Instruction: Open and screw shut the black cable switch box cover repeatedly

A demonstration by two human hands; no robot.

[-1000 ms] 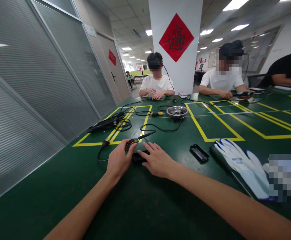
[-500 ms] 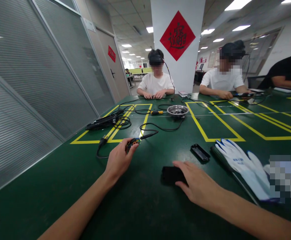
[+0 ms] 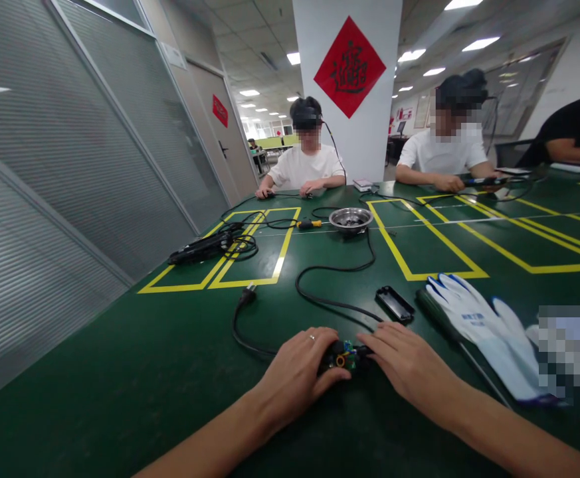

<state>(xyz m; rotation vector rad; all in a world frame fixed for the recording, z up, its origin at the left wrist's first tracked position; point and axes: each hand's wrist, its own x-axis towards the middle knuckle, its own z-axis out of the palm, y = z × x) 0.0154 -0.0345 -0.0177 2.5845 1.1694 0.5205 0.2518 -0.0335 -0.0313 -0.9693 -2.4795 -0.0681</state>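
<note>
A small green circuit board (image 3: 348, 356) with a copper-coloured coil and bits of wire lies low over the table between both hands. My left hand (image 3: 297, 365), with a ring on one finger, is closed around its left end, thumb in front. My right hand (image 3: 409, 362) has its fingertips closed at the board's right end, by the black cable (image 3: 314, 273). What exactly these fingers pinch is hard to see. The black casing half seen earlier is largely hidden around the board. A power plug (image 3: 248, 295) lies left, its cord running to my left hand. An open black casing half (image 3: 394, 304) rests beyond my right hand.
White-blue gloves (image 3: 474, 318) lie at right beside a long-shafted screwdriver (image 3: 436, 312). A metal bowl (image 3: 351, 220) of small parts and a yellow-black screwdriver (image 3: 308, 225) stand further back. Bundled black cables (image 3: 210, 245) lie left. Co-workers sit across the table.
My left hand has carried the circuit board right and nearer, to the black casing half by my right hand. The plug and cable shifted with it. My right hand moved slightly right.
</note>
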